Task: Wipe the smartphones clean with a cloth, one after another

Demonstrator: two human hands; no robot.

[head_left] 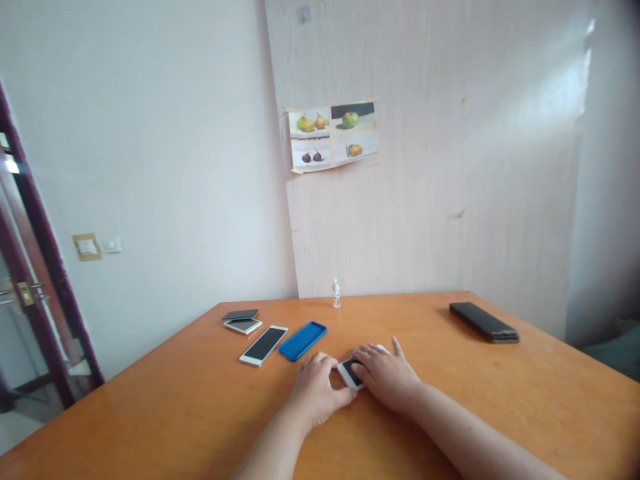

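Observation:
A white smartphone (349, 375) with a dark screen lies on the table in front of me. My left hand (320, 385) grips its near left end, with the thumb on one side and the fingers on the other. Across the phone's screen rests my right hand (386, 375), its fingers stretched out and one lifted away from the rest. That hand covers most of the phone, and whether anything lies under its fingers cannot be seen. Just beyond my left hand lies an empty blue phone case (303, 341), and left of it another white smartphone (264, 345).
On the orange-brown table (200, 413), a dark phone-like slab (241, 314) partly overlaps a white phone (243, 325) at the back left. A small clear bottle (336, 294) stands near the wall. At the right lies a stack of dark flat items (483, 323).

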